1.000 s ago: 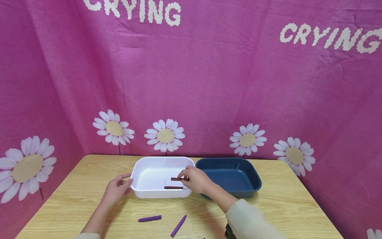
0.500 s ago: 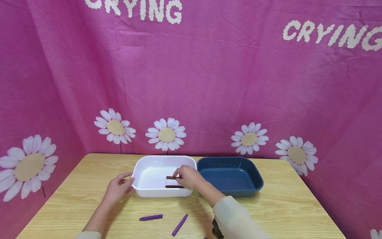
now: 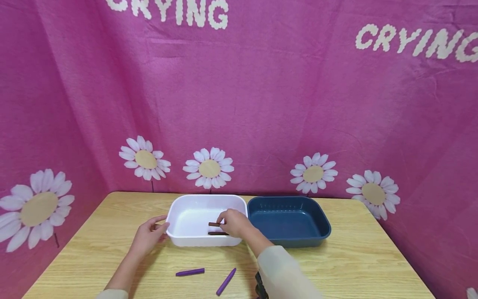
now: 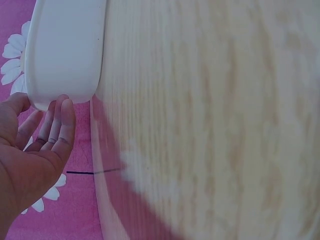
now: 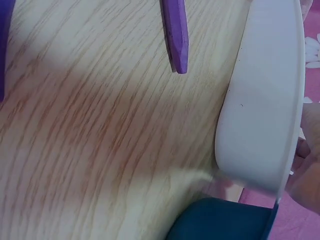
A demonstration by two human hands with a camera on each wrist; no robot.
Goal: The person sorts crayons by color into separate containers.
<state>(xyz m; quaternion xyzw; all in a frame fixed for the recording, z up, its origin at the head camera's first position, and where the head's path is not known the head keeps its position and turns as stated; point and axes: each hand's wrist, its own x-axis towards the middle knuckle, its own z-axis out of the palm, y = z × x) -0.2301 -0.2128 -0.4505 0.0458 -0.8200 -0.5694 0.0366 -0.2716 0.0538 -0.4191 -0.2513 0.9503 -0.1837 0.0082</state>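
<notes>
My right hand (image 3: 236, 224) reaches over the right side of a white plastic basin (image 3: 194, 241) and pinches a short brown crayon (image 3: 213, 224) low inside it. Nearer the basin's front wall lies a second dark brown crayon (image 3: 217, 233), partly hidden by the rim. At the basin's left end my left hand (image 3: 146, 235) touches the rim with thumb and fingertips. The left wrist view shows those fingers (image 4: 64, 120) loosely extended against the outer wall. In the right wrist view the basin wall hides most of my right hand's fingers.
A dark blue basin (image 3: 304, 242) stands right beside the white one. Two purple crayons (image 3: 190, 272) lie on the wooden table (image 3: 358, 265) in front. A pink curtain (image 3: 239, 104) with daisies hangs behind the table's back edge.
My right hand has moved a little left and lower into the white basin with the brown crayon. The left hand stays at the basin's end.
</notes>
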